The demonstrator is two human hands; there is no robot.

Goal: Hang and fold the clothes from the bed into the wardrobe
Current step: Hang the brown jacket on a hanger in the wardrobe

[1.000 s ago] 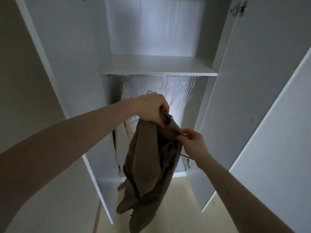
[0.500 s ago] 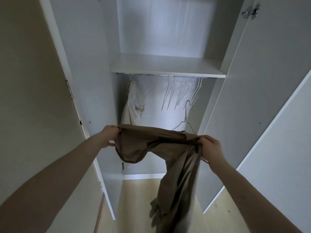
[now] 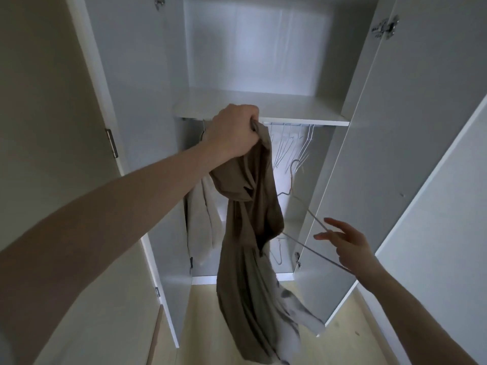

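My left hand [image 3: 234, 133] grips the top of a brown garment [image 3: 247, 259] and holds it up in front of the open wardrobe [image 3: 263, 61]. The cloth hangs down long and loose, nearly to the floor. To its right, my right hand [image 3: 345, 243] has thumb and forefinger stretched out. A thin wire hanger [image 3: 297, 201] slants away from that hand, its hook free in the air and one end hidden behind the palm. My right hand is apart from the garment.
Several empty wire hangers [image 3: 290, 143] hang on the rail under the white shelf [image 3: 303, 111]. A cream garment [image 3: 203, 219] hangs at the rail's left end. Open doors stand to the left [image 3: 126, 101] and right [image 3: 395, 154]. Pale wood floor [image 3: 355, 338] lies below.
My right hand has let go of the brown garment and moved down to the right. My left hand has lifted the garment by one end, which now hangs straight down instead of stretched between both hands.
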